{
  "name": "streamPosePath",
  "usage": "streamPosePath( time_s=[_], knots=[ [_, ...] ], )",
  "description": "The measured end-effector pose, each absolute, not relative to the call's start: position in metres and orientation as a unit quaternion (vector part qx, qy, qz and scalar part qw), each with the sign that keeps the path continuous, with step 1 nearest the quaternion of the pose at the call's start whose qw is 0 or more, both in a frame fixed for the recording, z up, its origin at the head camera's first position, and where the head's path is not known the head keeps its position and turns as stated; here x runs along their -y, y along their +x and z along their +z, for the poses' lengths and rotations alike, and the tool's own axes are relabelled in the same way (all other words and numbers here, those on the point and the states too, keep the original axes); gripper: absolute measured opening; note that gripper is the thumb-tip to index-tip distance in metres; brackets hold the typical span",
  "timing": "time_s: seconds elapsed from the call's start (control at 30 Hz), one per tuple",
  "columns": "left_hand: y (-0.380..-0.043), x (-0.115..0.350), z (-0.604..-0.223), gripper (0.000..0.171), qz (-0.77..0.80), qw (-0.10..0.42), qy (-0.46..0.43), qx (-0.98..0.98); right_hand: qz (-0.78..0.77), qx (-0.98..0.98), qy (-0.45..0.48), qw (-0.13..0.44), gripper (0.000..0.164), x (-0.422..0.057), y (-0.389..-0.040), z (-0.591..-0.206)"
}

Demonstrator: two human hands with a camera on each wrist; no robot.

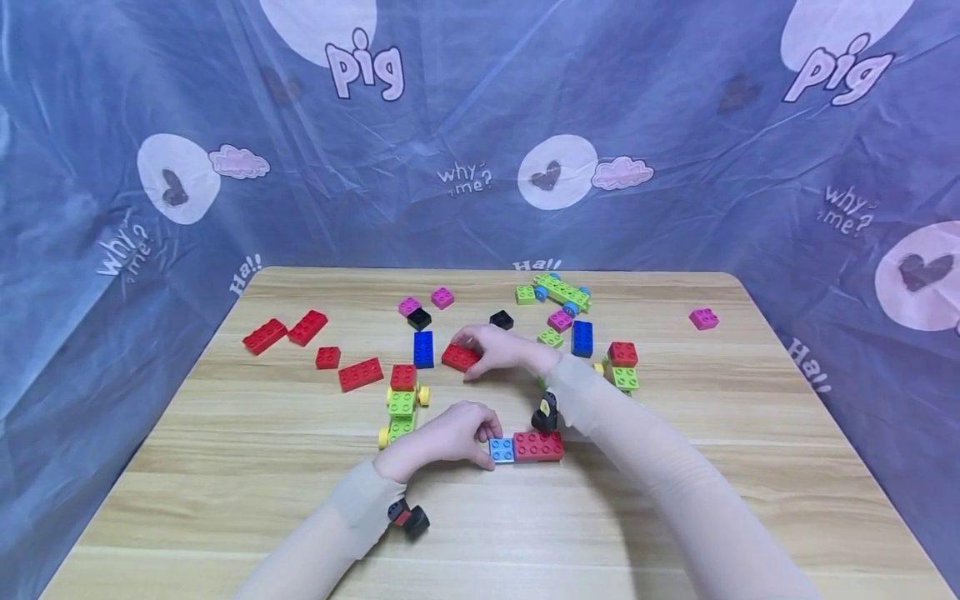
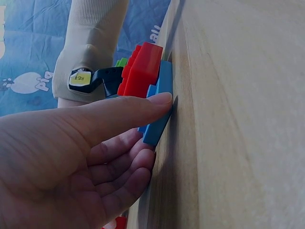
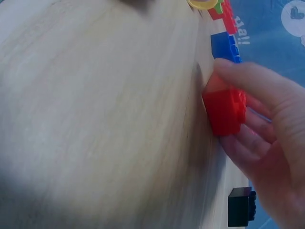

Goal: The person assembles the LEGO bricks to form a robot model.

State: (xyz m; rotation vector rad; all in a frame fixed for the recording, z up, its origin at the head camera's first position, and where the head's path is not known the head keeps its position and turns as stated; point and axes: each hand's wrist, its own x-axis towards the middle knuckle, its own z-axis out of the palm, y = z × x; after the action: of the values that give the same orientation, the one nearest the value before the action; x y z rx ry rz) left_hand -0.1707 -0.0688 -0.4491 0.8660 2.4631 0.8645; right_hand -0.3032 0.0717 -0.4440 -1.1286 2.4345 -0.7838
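My left hand (image 1: pixel 459 432) holds a light blue brick (image 1: pixel 501 451) between thumb and fingers near the front middle of the table. A red eight-stud brick (image 1: pixel 537 447) sits on the light blue one, leaving its left studs bare; the left wrist view shows the red brick (image 2: pixel 145 71) stacked above the blue base (image 2: pixel 165 78). Farther back, my right hand (image 1: pixel 498 346) grips another red brick (image 1: pixel 459 357) by its sides. In the right wrist view, the thumb lies along one side of this red brick (image 3: pixel 223 112) and the fingers are at the other, close to the tabletop.
Left of my left hand stands a green wheeled build (image 1: pixel 402 408) topped with red. Another build (image 1: pixel 623 367) is at right. Dark blue bricks (image 1: pixel 423 349), black bricks (image 1: pixel 501 319), loose red bricks (image 1: pixel 361 374) and a green wheeled base (image 1: pixel 562 292) lie around.
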Motion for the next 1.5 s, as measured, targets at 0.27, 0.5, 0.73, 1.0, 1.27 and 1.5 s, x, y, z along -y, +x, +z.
streamPosePath(
  time_s=[0.27, 0.5, 0.73, 1.0, 1.27, 1.5],
  knots=[
    [-0.17, 0.068, -0.45, 0.034, 0.306, 0.194, 0.31, -0.879, -0.249, -0.88, -0.371, 0.16, 0.059, -0.07, -0.302, -0.444],
    [-0.171, 0.068, -0.45, 0.034, 0.31, 0.196, 0.309, -0.878, -0.264, -0.888, -0.338, 0.166, 0.05, -0.073, -0.302, -0.443],
    [-0.171, 0.067, -0.448, 0.035, 0.309, 0.203, 0.303, -0.879, -0.282, -0.886, -0.333, 0.157, 0.047, -0.08, -0.299, -0.438],
    [-0.171, 0.069, -0.446, 0.035, 0.317, 0.211, 0.296, -0.876, -0.296, -0.884, -0.331, 0.145, 0.046, -0.093, -0.294, -0.427],
    [-0.17, 0.069, -0.447, 0.036, 0.313, 0.209, 0.295, -0.878, -0.292, -0.888, -0.321, 0.153, 0.046, -0.106, -0.279, -0.413],
    [-0.17, 0.069, -0.445, 0.037, 0.313, 0.208, 0.297, -0.878, -0.306, -0.876, -0.342, 0.148, 0.047, -0.116, -0.258, -0.408]
  ],
)
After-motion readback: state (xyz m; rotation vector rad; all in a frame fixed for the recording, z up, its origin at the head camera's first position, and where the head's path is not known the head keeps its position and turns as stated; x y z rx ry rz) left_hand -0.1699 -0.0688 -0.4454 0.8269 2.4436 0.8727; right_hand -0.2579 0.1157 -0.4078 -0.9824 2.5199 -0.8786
